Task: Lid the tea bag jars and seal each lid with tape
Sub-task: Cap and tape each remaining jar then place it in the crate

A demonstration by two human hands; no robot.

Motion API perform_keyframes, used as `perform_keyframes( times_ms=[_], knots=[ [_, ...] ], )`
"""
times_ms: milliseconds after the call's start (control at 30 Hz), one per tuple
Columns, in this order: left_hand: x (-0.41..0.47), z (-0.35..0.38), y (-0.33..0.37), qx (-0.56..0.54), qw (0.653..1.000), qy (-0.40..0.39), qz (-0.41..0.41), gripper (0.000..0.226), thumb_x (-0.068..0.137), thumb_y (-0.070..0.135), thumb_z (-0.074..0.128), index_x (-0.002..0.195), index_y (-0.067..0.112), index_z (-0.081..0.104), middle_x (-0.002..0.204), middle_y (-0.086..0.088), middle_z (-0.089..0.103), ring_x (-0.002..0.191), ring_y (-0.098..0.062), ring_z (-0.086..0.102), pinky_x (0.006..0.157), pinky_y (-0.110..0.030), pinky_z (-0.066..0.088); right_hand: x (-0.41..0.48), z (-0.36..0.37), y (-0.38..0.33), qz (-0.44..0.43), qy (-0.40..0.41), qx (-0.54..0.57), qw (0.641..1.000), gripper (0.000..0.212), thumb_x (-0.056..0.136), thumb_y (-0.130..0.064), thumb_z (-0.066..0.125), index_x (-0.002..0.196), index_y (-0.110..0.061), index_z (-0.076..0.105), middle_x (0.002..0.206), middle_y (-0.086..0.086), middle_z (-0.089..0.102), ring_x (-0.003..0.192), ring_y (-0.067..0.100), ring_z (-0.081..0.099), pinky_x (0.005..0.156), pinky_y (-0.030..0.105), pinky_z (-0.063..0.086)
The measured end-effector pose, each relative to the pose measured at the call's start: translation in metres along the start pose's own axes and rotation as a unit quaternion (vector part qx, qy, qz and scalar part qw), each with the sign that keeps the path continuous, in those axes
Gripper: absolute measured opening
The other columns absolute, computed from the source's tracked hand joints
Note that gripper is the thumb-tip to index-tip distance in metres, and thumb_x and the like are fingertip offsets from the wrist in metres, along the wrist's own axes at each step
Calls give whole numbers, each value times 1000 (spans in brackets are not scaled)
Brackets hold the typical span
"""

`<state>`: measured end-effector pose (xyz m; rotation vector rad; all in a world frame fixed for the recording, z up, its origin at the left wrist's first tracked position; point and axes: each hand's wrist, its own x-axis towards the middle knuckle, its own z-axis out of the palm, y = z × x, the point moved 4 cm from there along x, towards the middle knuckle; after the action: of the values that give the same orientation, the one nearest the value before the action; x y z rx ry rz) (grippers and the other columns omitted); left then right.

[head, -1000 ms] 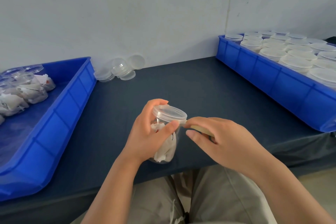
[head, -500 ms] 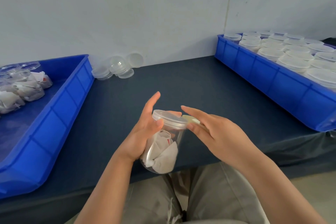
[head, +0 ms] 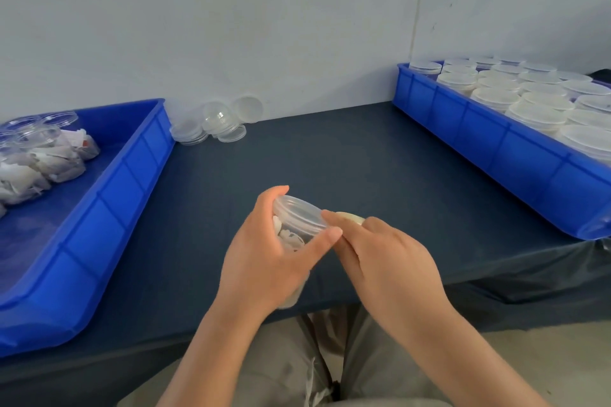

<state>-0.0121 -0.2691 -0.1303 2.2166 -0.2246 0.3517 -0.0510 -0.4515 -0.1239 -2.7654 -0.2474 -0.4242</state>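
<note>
A clear plastic jar (head: 295, 231) with tea bags inside and a clear lid (head: 299, 211) on top is tilted over the table's front edge. My left hand (head: 267, 261) grips the jar, fingers round its far side and thumb against the lid's near rim. My right hand (head: 385, 261) holds a yellowish tape roll (head: 350, 217), mostly hidden behind its fingers. Its index finger presses at the lid's rim next to my left thumb.
A blue bin (head: 109, 205) at the left holds open jars of tea bags (head: 43, 155). Another blue bin (head: 496, 145) at the right is filled with lidded jars (head: 529, 102). Several loose clear lids (head: 211, 125) lie by the wall. The dark table (head: 363, 158) lies between the bins.
My left hand's fingers, spread open half a second ago, have closed round the jar again. The jar has turned in my grip. My right hand has stayed at the lid's rim.
</note>
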Motion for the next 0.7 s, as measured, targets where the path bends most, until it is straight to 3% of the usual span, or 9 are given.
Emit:
perform_keyframes(
  times_ms=[100,200,333,400,500,533,567,633,700],
  knots=[
    [1,-4,-4,-35,999,33,-20,76,65,91,61,132,61,42,117,50,53,105,20,57,72,-13,44,0,1,2,-22,-28,76,996,55,105,-66,19,158,-54,30,100,-19,63,90,8,64,74,27,53],
    [7,-11,-12,-82,995,28,-42,74,67,88,60,133,57,47,118,40,60,105,8,65,75,-12,50,3,11,13,-21,-125,170,977,56,103,-73,23,156,-58,17,81,-34,59,78,-2,61,65,20,41],
    [13,-15,-19,-129,991,11,-44,85,68,84,64,142,47,47,114,46,59,104,14,65,69,-7,53,7,8,19,-51,-146,205,966,48,102,-77,25,148,-64,27,82,-35,60,74,-6,61,60,19,38],
    [16,-16,-24,-168,985,-5,-43,84,68,76,68,140,39,48,109,47,61,103,14,65,66,-8,54,12,2,24,-60,-121,188,973,47,99,-81,26,144,-70,29,94,-47,56,81,-11,60,65,19,40],
    [22,-16,-36,-228,971,-37,-55,82,69,77,72,133,29,56,110,28,72,102,-5,73,71,-22,60,17,1,33,-42,-117,170,978,40,95,-84,30,134,-84,26,129,-53,49,94,-4,62,84,27,49],
    [23,-15,-39,-244,967,-46,-53,84,70,82,73,130,25,59,111,19,74,100,-11,75,73,-26,61,18,2,35,-38,-120,172,977,40,95,-83,31,134,-84,26,128,-53,49,93,-5,62,84,27,50],
    [26,-14,-42,-258,963,-60,-47,86,70,86,74,126,21,61,110,11,75,97,-14,76,73,-28,61,18,4,36,-34,-119,180,976,43,95,-83,32,137,-83,26,118,-50,56,89,-4,62,81,25,51],
    [27,-9,-44,-281,954,-97,-27,84,75,83,75,120,13,63,107,1,75,90,-16,75,72,-28,59,17,7,37,-35,-120,184,975,46,96,-81,32,141,-84,22,93,-17,69,78,8,63,73,28,55],
    [27,-2,-44,-281,951,-132,-11,75,83,78,71,119,13,64,108,-3,74,92,-17,73,74,-29,59,17,8,37,-34,-118,185,975,47,97,-81,32,140,-87,16,83,-1,69,71,16,64,74,32,58]
  ],
)
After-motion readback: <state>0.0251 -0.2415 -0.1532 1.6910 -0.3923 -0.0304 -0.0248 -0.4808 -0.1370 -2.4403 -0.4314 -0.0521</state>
